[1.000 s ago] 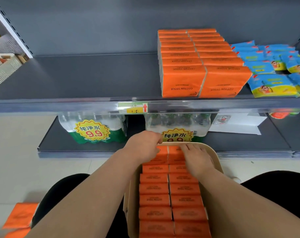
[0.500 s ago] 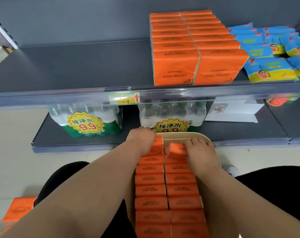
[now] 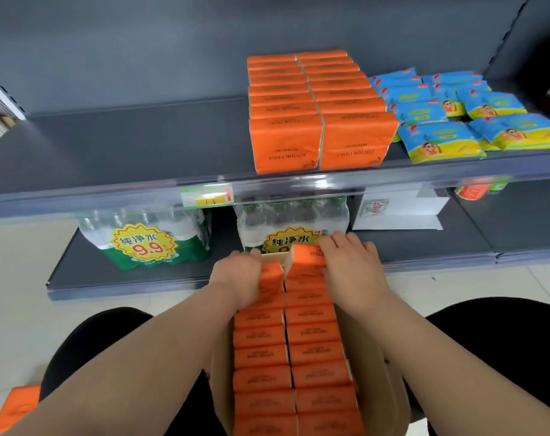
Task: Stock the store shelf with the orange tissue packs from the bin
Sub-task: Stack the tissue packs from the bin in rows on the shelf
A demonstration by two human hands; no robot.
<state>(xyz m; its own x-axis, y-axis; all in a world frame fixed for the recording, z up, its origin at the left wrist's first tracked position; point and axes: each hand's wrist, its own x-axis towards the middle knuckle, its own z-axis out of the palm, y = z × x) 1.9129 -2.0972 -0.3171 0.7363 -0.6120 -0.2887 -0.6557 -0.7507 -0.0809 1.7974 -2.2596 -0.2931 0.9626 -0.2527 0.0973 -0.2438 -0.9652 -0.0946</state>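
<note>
A beige bin (image 3: 390, 391) rests between my knees, packed with two rows of orange tissue packs (image 3: 311, 350). At its far end my left hand (image 3: 236, 278) grips an orange pack (image 3: 272, 278) in the left row. My right hand (image 3: 352, 269) holds another orange pack (image 3: 306, 262), which is tilted up out of the right row. Two rows of the same orange packs (image 3: 321, 111) stand on the grey upper shelf (image 3: 110, 152), right of its middle.
Blue and yellow packets (image 3: 456, 118) lie to the right of the shelved packs. On the lower shelf are bottled-water multipacks (image 3: 148, 237) with 9.9 stickers and a white box (image 3: 399, 212). Loose orange packs (image 3: 16, 407) lie on the floor at bottom left.
Both hands have closed on packs at the bin's far end and lifted them. The right pack has risen further and tilted up. The view has tipped downward.
</note>
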